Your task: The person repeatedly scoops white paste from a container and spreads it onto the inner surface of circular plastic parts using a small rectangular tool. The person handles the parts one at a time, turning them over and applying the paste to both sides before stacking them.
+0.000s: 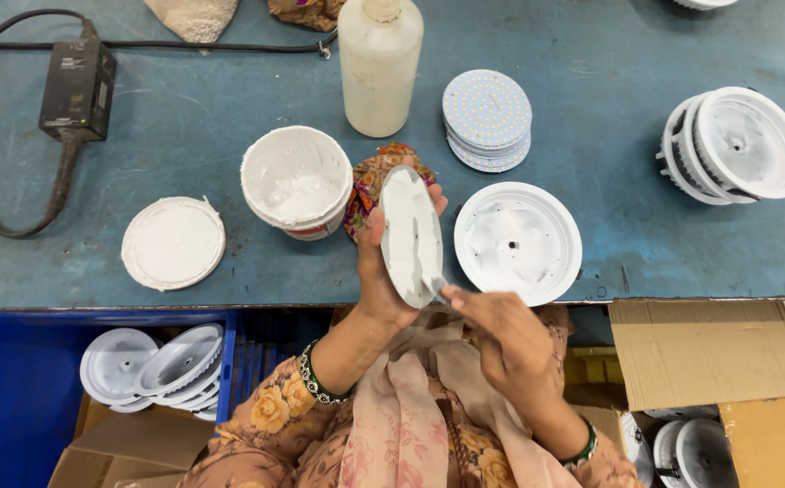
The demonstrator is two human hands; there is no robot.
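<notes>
At the far left of the blue table [184, 117] a black power box [77, 88] lies with its cable looping toward the edge, and nearer the front edge sits a loose white lid [173, 243] beside an open white tub of paste [296, 180]. Just right of the tub the left hand [381, 271] is raised over the table edge, its fingers [435, 199] curled around the rim of a round white disc [410, 235] held on edge, thumb on the near side, with a patterned cloth [370, 176] on the table behind it. The right hand [501, 339] is clenched on a small spreading tool [435, 287] whose tip touches the disc's lower face, close to the left palm. Just right of the disc an empty white round housing [518, 242] lies near the front edge; behind it stand a plastic bottle [380, 65] and a stack of LED discs [487, 120]. Open table lies between these and a stack of housings [736, 145] at far right.
</notes>
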